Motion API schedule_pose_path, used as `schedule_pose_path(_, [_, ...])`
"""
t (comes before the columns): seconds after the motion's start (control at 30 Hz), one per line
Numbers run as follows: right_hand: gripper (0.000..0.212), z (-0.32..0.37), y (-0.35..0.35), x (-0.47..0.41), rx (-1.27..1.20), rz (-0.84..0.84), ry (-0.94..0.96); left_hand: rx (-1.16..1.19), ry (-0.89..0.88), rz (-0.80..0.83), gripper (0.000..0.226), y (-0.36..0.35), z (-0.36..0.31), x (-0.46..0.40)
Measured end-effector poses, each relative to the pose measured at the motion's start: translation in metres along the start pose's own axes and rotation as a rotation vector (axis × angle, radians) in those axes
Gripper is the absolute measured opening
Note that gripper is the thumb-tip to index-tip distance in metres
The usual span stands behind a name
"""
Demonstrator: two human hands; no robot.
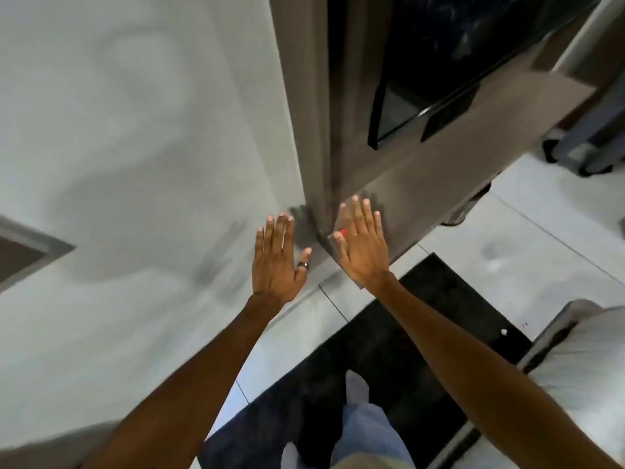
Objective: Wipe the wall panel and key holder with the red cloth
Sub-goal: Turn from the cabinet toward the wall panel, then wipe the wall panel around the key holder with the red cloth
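Observation:
My right hand (363, 247) lies flat with fingers spread on the low part of the brown wooden wall panel (439, 184). It presses the red cloth (343, 233) against the panel, and only a small red corner shows beside my thumb. My left hand (277, 262) rests open and flat on the white wall (135, 130) just left of the panel's edge, a dark ring on its thumb. Higher on the panel hangs a black glossy fitting (406, 110), possibly the key holder; I cannot tell for sure.
A black mat (389, 350) lies on the pale tiled floor under my legs (358, 428). A white padded piece of furniture (581, 360) stands at the right. Wheeled luggage (581, 147) sits at the far right beyond the panel.

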State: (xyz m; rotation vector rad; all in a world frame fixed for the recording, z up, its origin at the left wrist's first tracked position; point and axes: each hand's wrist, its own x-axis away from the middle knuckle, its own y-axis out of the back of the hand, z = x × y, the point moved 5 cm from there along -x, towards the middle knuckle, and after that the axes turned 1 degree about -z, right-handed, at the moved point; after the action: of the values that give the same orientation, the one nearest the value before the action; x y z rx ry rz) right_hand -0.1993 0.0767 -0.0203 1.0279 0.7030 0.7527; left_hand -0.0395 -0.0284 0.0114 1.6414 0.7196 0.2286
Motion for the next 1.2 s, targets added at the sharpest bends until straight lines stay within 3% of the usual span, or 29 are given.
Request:
schedule_pose_path(0.1, [0.065, -0.050, -0.036, -0.010, -0.011, 0.131, -0.128, -0.020, -0.017, 0.112, 0.073, -0.045, -0.019, -0.023])
schedule_pose_path(0.2, [0.067, -0.076, -0.084, -0.012, 0.023, 0.314, -0.097, -0.046, -0.003, 0.195, 0.073, -0.089, -0.024, -0.041])
schedule_pose_path(0.27, [0.067, -0.082, -0.084, -0.014, -0.043, 0.244, -0.133, -0.067, -0.008, 0.185, 0.073, -0.095, -0.022, -0.043])
schedule_pose_path(0.37, [0.071, -0.097, -0.079, -0.024, -0.289, 0.105, -0.407, -0.054, 0.005, 0.194, 0.071, -0.099, -0.019, -0.038])
schedule_pose_path(0.43, [0.081, -0.102, -0.076, -0.030, -0.318, 0.159, -0.571, -0.045, -0.011, 0.198, 0.068, -0.093, -0.015, -0.031])
schedule_pose_path(0.5, [0.068, -0.099, -0.071, -0.031, -0.385, 0.239, -0.700, -0.024, -0.019, 0.194, 0.067, -0.081, -0.008, -0.021])
schedule_pose_path(0.6, [0.048, -0.075, -0.067, -0.021, -0.660, 0.311, -0.825, 0.029, -0.007, 0.162, 0.069, -0.056, 0.002, -0.006])
schedule_pose_path(0.73, [0.040, 0.011, -0.060, 0.010, -1.258, 0.174, -0.814, 0.075, -0.061, 0.054, 0.068, -0.001, 0.027, 0.033])
schedule_pose_path(0.8, [0.040, 0.073, -0.052, 0.024, -1.509, 0.137, -0.772, 0.076, -0.109, -0.063, 0.066, 0.040, 0.048, 0.057])
schedule_pose_path(0.93, [0.044, 0.206, -0.022, 0.044, -1.748, 0.083, -0.567, 0.040, -0.118, -0.329, 0.063, 0.133, 0.105, 0.106])
schedule_pose_path(1.07, [0.049, 0.356, 0.020, 0.070, -1.715, -0.167, -0.252, -0.065, -0.059, -0.589, 0.064, 0.241, 0.178, 0.176])
schedule_pose_path(1.2, [0.076, 0.484, 0.065, 0.094, -1.444, -0.412, 0.137, -0.265, 0.016, -0.797, 0.066, 0.333, 0.250, 0.245])
